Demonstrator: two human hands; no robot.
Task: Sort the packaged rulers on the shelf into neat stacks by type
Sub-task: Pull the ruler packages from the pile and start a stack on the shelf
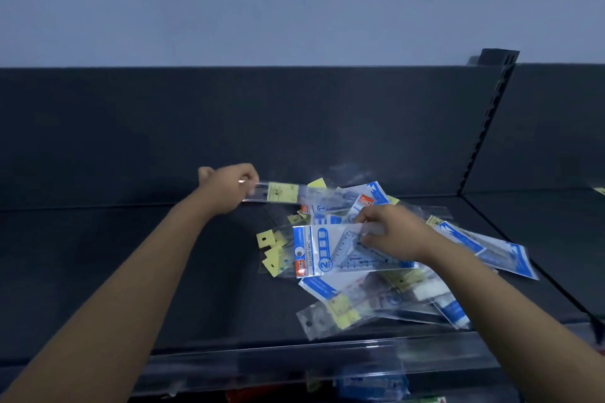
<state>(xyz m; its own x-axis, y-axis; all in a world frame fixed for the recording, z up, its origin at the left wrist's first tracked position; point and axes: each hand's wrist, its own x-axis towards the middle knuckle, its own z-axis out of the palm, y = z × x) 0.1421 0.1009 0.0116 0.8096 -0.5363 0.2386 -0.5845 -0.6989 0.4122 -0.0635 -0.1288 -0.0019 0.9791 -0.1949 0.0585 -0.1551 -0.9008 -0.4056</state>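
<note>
Sorting barely begun: the packaged rulers (376,288) lie in one mixed heap.

The heap sits on the right part of the dark shelf (98,271), with blue-and-white packs overlapping clear packs with yellow tags (275,249), and none squared into a stack that I can see. The left hand (229,186) pinches one end of a clear straight-ruler pack (284,195) at the heap's far-left edge, its other end among the pile. The right hand (396,235), fingers curled, grips the upper edge of a blue geometric pack (314,252) lying on top. By my judgement nearly all the sorting is left — two packs are in hand and nothing is placed. A clear rail (294,360) runs along the shelf's front.
</note>
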